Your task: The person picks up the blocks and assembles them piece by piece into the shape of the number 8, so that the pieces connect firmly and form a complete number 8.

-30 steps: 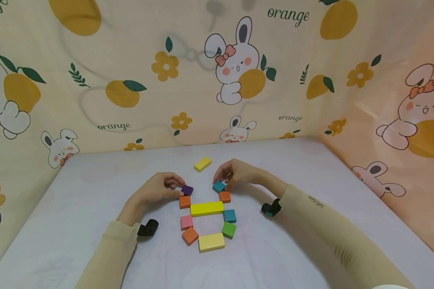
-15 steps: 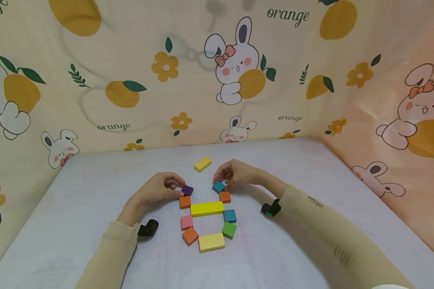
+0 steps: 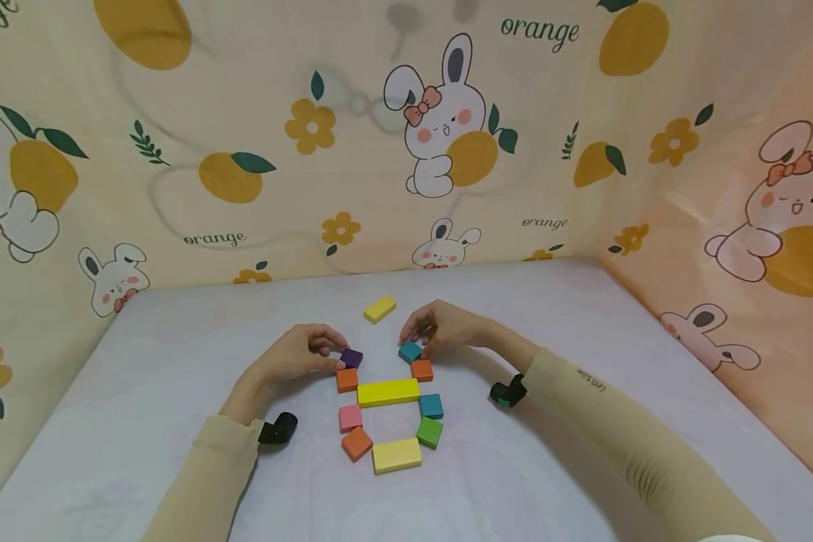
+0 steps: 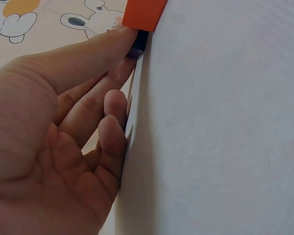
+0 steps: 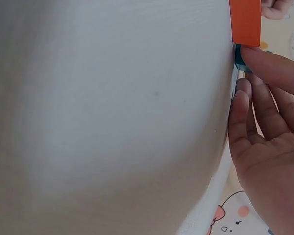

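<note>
My left hand point(image 3: 301, 352) pinches a small purple block point(image 3: 351, 358) between thumb and fingers, right behind an orange block point(image 3: 347, 380). Across from it, my right hand point(image 3: 450, 328) pinches a teal block point(image 3: 409, 351) beside another orange block point(image 3: 422, 369). In the left wrist view, the thumb and a fingertip lie on the dark purple block point(image 4: 138, 45). The right wrist view has the thumb against the teal block point(image 5: 242, 58), partly hidden behind the orange block point(image 5: 245, 22). A long yellow block point(image 3: 388, 392) bridges the space between the two orange blocks.
Nearer the front lie a pink block point(image 3: 350, 418), a tilted orange block point(image 3: 357, 444), a second teal block point(image 3: 431, 406), a green block point(image 3: 430, 432) and a pale yellow block point(image 3: 397, 456). Behind the hands lies a yellow block point(image 3: 380, 309) on the white table point(image 3: 176, 339). Patterned cloth walls point(image 3: 352, 188) enclose it.
</note>
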{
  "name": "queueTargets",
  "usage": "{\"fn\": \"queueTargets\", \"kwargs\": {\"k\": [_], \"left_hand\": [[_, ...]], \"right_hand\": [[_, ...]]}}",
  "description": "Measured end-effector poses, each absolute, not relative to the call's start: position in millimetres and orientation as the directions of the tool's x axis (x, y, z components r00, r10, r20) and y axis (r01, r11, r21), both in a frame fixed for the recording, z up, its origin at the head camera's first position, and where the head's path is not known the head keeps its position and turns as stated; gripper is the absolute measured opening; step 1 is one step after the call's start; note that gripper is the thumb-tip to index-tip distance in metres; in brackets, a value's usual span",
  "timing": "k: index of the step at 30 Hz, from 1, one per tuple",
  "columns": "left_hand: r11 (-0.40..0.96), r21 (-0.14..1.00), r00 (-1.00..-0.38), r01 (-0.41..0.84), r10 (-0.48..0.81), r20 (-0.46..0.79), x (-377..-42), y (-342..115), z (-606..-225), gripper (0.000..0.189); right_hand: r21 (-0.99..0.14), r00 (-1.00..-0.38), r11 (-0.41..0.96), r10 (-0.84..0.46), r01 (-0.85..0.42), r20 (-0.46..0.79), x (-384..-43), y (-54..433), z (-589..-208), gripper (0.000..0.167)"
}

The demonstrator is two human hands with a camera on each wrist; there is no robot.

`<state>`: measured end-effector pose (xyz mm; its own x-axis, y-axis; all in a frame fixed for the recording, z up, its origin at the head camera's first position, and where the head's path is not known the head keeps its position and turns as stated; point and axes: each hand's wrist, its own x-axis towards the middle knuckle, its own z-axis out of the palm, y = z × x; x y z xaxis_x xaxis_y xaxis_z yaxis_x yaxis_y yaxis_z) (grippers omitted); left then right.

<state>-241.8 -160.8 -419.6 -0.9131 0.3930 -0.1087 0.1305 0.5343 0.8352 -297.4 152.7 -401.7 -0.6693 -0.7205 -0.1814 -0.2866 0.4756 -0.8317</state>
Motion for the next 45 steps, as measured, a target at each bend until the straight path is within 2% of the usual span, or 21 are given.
{"fn": "queueTargets", "kwargs": {"k": [9, 18, 21, 27, 31, 40, 45], "left_hand": [[0.530, 0.838, -0.914, 0.129, 0.392, -0.107, -243, -161, -421, 0.033], [0.531, 0.837, -0.911, 0.132, 0.398, -0.109, -243, -158, -421, 0.033], [0.529, 0.838, -0.908, 0.136, 0.404, -0.108, -243, -156, -420, 0.032], [0.532, 0.835, -0.910, 0.140, 0.402, -0.103, -242, -159, -419, 0.032], [0.528, 0.837, -0.909, 0.141, 0.403, -0.102, -242, -162, -422, 0.032], [0.532, 0.836, -0.911, 0.134, 0.397, -0.107, -242, -163, -424, 0.032], [0.519, 0.844, -0.909, 0.135, 0.403, -0.103, -242, -164, -423, 0.033]], "right_hand": [[-0.829, -0.674, 0.482, -0.715, -0.283, -0.186, -299, 153, -403, 0.039], [-0.835, -0.647, 0.461, -0.741, -0.300, -0.176, -303, 162, -393, 0.044], [-0.837, -0.681, 0.452, -0.719, -0.308, -0.138, -310, 167, -384, 0.041], [-0.866, -0.792, 0.392, -0.611, -0.309, 0.007, -330, 159, -375, 0.033], [-0.869, -0.839, 0.401, -0.544, -0.288, 0.027, -339, 148, -381, 0.034], [-0.832, -0.866, 0.479, -0.500, -0.279, 0.002, -344, 139, -392, 0.042], [-0.856, -0.876, 0.463, -0.481, -0.230, -0.025, -344, 143, -397, 0.043]]}}
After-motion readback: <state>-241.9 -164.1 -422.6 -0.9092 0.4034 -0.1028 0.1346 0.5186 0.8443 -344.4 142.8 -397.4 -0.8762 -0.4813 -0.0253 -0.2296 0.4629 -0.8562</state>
